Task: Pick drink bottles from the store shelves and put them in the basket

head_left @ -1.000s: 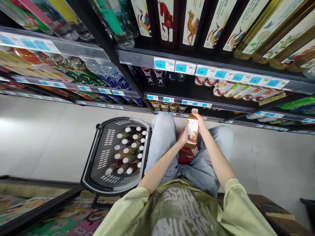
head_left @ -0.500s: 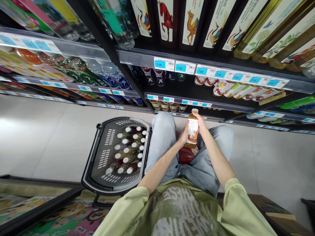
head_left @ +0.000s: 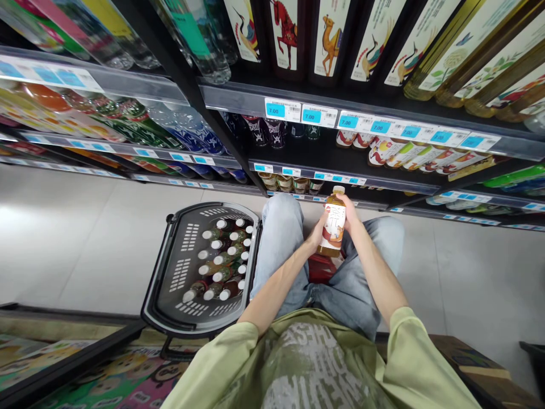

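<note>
Both of my hands hold an amber tea bottle (head_left: pixel 332 222) with a white cap and a white label, upright between my knees. My left hand (head_left: pixel 317 234) wraps its lower left side and my right hand (head_left: pixel 351 213) grips its upper right side. Just beyond the bottle runs the lowest shelf (head_left: pixel 306 176) of the drinks rack, with a few small bottles standing on it. To my left on the floor sits a dark grey shopping basket (head_left: pixel 179 267) filled with several white-capped bottles (head_left: pixel 221 258).
Drink shelves with blue price tags (head_left: pixel 276 109) rise in front of me. A red object (head_left: pixel 320 267) lies between my legs. Pale floor tiles spread to the left and right. A dark-framed display (head_left: pixel 63 363) is at the lower left.
The bottle is tipped slightly, its cap a little further right and up, with both hands still on it. Nothing else has moved.
</note>
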The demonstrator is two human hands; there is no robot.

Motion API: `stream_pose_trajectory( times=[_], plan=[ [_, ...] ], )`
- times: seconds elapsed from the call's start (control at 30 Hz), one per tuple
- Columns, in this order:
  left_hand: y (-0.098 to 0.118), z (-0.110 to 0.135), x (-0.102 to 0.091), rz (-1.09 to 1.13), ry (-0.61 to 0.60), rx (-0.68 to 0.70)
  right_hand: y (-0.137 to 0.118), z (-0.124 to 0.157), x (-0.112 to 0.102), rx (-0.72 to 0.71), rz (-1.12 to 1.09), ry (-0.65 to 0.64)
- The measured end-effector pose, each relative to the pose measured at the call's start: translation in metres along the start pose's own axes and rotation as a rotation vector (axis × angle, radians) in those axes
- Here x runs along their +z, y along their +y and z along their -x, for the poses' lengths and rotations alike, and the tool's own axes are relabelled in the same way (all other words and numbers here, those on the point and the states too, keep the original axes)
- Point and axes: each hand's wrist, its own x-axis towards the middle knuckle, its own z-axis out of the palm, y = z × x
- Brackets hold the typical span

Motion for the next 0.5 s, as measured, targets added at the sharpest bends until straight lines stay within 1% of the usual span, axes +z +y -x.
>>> stream_pose_trajectory(
  times=[0.07,0.17,0.23,0.3,0.37,0.43,0.5],
  plan=[
    [0.006,0.005,0.004,0.092,-0.046,-0.075,-0.005,0.007,-0.001,-0.006,-0.066,-0.075],
    [0.009,0.011,0.007,0.177,-0.132,-0.140,-0.011,0.018,-0.003,-0.052,-0.147,-0.124],
    [0.008,0.013,0.007,0.195,-0.143,-0.153,-0.013,0.023,-0.004,-0.074,-0.169,-0.136],
    [0.006,0.014,0.008,0.198,-0.132,-0.154,-0.013,0.024,-0.004,-0.061,-0.161,-0.143],
    [0.004,0.014,0.009,0.184,-0.115,-0.161,-0.012,0.023,-0.004,-0.027,-0.115,-0.111],
    [0.003,0.013,0.010,0.126,-0.082,-0.156,-0.010,0.020,-0.005,-0.016,-0.036,-0.029],
    [0.001,0.012,0.009,0.009,-0.022,-0.089,-0.006,0.017,-0.008,-0.031,0.052,0.055]
  ],
)
